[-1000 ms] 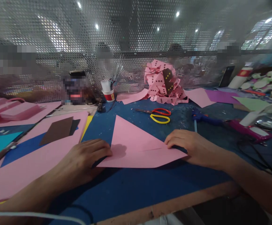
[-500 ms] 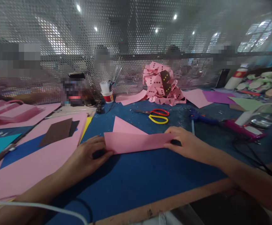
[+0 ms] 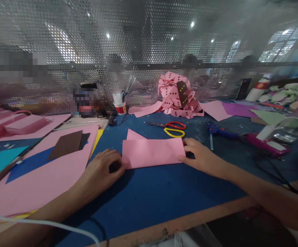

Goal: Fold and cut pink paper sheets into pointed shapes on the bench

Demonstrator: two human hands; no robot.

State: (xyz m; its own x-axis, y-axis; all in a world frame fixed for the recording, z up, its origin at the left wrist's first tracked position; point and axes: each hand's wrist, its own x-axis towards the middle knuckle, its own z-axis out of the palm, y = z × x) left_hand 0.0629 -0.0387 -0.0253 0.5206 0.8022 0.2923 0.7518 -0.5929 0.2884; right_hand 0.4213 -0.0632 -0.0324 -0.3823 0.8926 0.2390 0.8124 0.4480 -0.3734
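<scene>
A folded sheet of pink paper (image 3: 152, 152) stands between my hands over the blue tabletop, its front flap turned up and a pointed corner showing behind on the left. My left hand (image 3: 108, 164) pinches its lower left edge between thumb and fingers. At the right edge, my right hand (image 3: 200, 156) grips the paper the same way. Just behind the paper lie scissors (image 3: 174, 129) with one red and one yellow handle loop. Farther back sits a pink paper model (image 3: 173, 92) covered with dark dots, with a brown patch on it.
Large pink sheets (image 3: 51, 185) with brown and blue pieces lie at left. A paper cup (image 3: 120, 108) holds tools. A blue glue gun (image 3: 221, 130) and a magenta tool (image 3: 265, 144) with cords lie at right. A white cable (image 3: 48, 223) crosses the front left.
The front flap of the pink paper has come up higher, covering more of the pointed corner behind. My right hand has shifted slightly left, my left hand slightly right.
</scene>
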